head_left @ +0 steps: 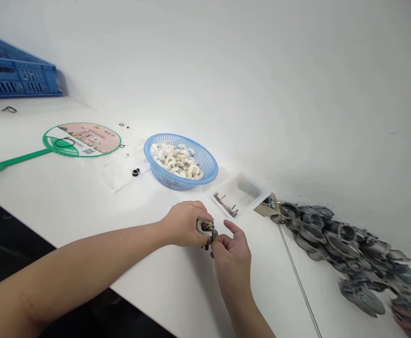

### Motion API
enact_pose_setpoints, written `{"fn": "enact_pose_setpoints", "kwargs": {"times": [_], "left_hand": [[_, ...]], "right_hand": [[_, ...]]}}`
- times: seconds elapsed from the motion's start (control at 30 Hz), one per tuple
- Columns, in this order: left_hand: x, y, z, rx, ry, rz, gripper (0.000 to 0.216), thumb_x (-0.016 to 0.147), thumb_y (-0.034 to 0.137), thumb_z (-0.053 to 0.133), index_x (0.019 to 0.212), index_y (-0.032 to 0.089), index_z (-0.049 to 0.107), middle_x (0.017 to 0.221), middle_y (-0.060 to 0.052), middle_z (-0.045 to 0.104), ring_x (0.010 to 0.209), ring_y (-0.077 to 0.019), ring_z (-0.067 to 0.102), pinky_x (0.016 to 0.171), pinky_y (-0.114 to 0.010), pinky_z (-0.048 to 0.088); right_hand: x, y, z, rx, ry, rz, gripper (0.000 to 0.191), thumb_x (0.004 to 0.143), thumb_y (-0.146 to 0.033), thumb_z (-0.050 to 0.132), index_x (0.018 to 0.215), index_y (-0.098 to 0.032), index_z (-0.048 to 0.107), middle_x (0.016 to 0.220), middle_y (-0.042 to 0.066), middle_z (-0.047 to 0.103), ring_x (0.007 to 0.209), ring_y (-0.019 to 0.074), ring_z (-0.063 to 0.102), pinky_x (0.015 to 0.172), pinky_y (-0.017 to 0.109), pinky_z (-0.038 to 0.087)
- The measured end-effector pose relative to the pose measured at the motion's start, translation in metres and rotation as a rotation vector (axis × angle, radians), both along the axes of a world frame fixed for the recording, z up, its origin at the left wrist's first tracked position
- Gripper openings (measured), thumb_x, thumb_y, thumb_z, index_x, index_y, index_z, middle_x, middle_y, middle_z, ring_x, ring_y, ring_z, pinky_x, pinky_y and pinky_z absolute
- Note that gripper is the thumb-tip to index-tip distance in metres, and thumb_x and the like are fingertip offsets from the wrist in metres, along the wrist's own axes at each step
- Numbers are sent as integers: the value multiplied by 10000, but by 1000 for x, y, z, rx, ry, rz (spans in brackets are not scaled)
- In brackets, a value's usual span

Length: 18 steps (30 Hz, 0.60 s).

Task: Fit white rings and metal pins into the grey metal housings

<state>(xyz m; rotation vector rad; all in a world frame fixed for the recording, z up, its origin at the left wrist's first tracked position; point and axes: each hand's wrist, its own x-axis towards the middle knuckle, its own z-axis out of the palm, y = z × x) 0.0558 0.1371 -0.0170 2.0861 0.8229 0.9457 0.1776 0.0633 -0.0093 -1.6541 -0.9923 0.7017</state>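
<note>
1. Your left hand is closed round a small assembly, thumb on the near side and fingers over the top, likely to keep it steady; its pale curved piece and dark metal show between them.
2. Your right hand is mostly curled, thumb and bent fingers drawn together at the assembly's dark end, index finger raised clear, perhaps for room to work. You cannot tell whether it pinches the assembly or some tiny part.
3. You have the assembly above the desk, inward from its near edge, probably so both hands can reach it easily.
4. Toward the desk's back edge sits a blue basket, heaped with white curved pieces, seemingly within your reach.
5. Right of it, a translucent tray holds thin metal pins, gathered mostly along its near left side.
6. Next along, a small cardboard box holds metal bits too small to identify, beside the heap of grey castings.
7. At the desk's far left corner, a blue crate contains parts you cannot make out.
</note>
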Motion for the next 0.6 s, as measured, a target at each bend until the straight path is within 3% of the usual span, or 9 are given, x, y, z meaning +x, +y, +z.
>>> {"fn": "enact_pose_setpoints", "kwargs": {"times": [0.13,0.37,0.6], "left_hand": [[0,0,-1,2,-7,4,316,558,278,673,871,236,695,895,-10,637,805,-176,596,755,-281,496],[1,0,-3,31,-15,8,301,558,269,663,855,229,691,862,-6,640,798,-177,592,743,-280,496],[0,3,-4,59,-18,-14,280,566,246,645,842,232,688,848,1,645,790,-173,595,734,-277,492]], "right_hand": [[0,1,2,-8,39,12,604,587,-204,531,1175,-153,403,489,-88,446,438,106,415,443,217,356],[-8,-5,7,0,-96,-16,639,635,-224,531,1246,-161,354,537,-73,466,485,121,450,458,220,366],[-9,-9,1,50,-313,-2,501,726,-275,498,1211,-195,400,609,-45,550,561,150,514,575,280,416]]}}
